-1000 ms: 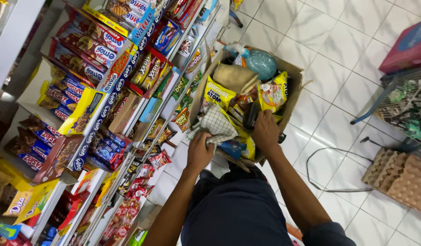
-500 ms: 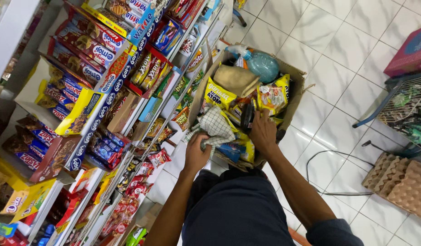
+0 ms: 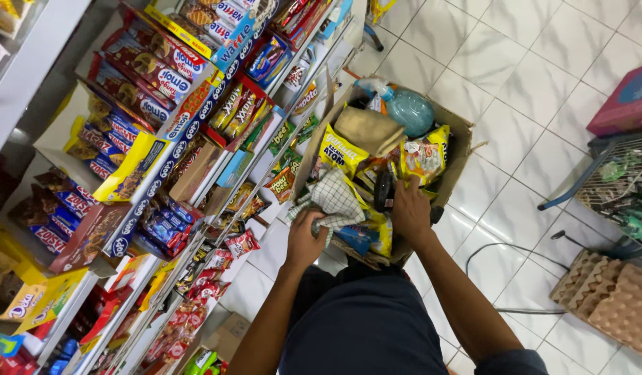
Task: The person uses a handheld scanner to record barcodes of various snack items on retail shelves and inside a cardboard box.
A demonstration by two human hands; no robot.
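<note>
The left hand [image 3: 305, 239] is closed around a checked cloth [image 3: 332, 200], which lies at the near left edge of an open cardboard box [image 3: 462, 149] standing on the white tiled floor [image 3: 529, 62] just beside the snack shelves [image 3: 196, 139]. The right hand [image 3: 410, 212] reaches down into the box with its fingers bent among the yellow snack packets [image 3: 342, 153], touching a dark bottle [image 3: 383, 189], but I cannot tell if it really grips it. At the far end of the box there are a blue spray bottle [image 3: 404, 107] and a folded brown cloth [image 3: 368, 130], and egg trays [image 3: 609, 295] lie on the floor well apart, to the right.
</note>
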